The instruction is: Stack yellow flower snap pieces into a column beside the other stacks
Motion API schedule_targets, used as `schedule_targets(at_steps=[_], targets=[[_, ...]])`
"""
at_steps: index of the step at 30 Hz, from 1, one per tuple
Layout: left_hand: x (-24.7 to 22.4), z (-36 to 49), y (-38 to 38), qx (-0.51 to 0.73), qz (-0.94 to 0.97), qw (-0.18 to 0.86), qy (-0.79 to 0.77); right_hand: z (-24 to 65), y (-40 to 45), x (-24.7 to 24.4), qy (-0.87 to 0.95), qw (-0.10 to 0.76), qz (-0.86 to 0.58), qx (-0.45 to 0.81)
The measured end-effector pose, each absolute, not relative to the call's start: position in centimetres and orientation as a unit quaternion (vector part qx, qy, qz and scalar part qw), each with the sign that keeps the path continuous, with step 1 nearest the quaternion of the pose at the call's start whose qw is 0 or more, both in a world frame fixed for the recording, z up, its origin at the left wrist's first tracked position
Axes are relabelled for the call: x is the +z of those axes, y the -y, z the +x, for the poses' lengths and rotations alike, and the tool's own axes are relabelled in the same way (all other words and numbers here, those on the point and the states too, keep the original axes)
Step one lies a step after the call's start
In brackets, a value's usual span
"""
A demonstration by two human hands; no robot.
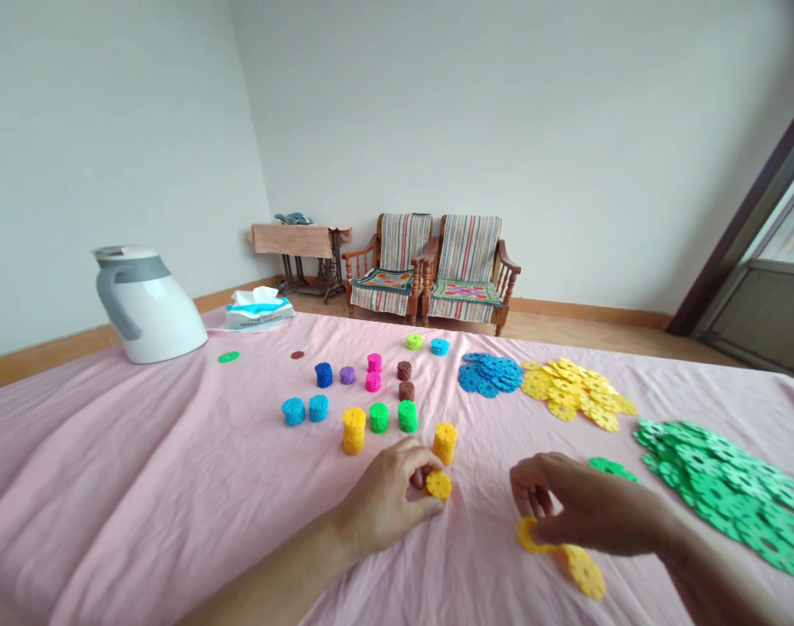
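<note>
My left hand (383, 496) rests on the pink sheet, its fingertips pinching a yellow snowflake-shaped plastic disc (438, 485). Just beyond it stands a short yellow stack of discs (444, 442). My right hand (585, 509) is at the lower right, its fingers gripping the edge of another yellow disc (528, 535). A third yellow disc (585, 571) lies on the sheet just below my right palm. A taller yellow stack (353, 430) stands to the left of my left hand, and a loose green disc (611, 469) lies above my right hand.
Several short stacks in blue, green, purple, pink and brown (370, 391) stand on the pink-sheeted bed (142, 487). Blue, yellow and green disc piles (716, 487) lie to the right. A white kettle (149, 304) and tissue packet (259, 309) sit at the far left.
</note>
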State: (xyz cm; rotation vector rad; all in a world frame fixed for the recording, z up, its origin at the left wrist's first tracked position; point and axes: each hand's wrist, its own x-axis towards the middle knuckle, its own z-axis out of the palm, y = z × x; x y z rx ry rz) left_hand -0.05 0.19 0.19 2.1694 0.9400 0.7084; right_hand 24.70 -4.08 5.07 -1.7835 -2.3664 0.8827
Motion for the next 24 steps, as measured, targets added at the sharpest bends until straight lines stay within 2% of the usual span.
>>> schedule_targets(at_steps=[6,16,21,24], targets=[[0.0,-0.1,-0.2,0.271,0.828,0.338,-0.356,23.1,3.0,4.4,0.748,0.172,-0.583,0.269],[-0.1,-0.2,-0.3,0.279,0.827,0.338,-0.353,23.1,2.1,3.5,0.730,0.189,-0.621,0.215],[0.0,-0.2,-0.3,0.277,0.829,0.334,-0.353,23.2,1.6,3.4,0.703,0.278,-0.610,0.238],[0.1,-0.1,-0.2,0.276,0.827,0.337,-0.354,21.5,1.9,3.1,0.667,0.335,-0.586,0.317]])
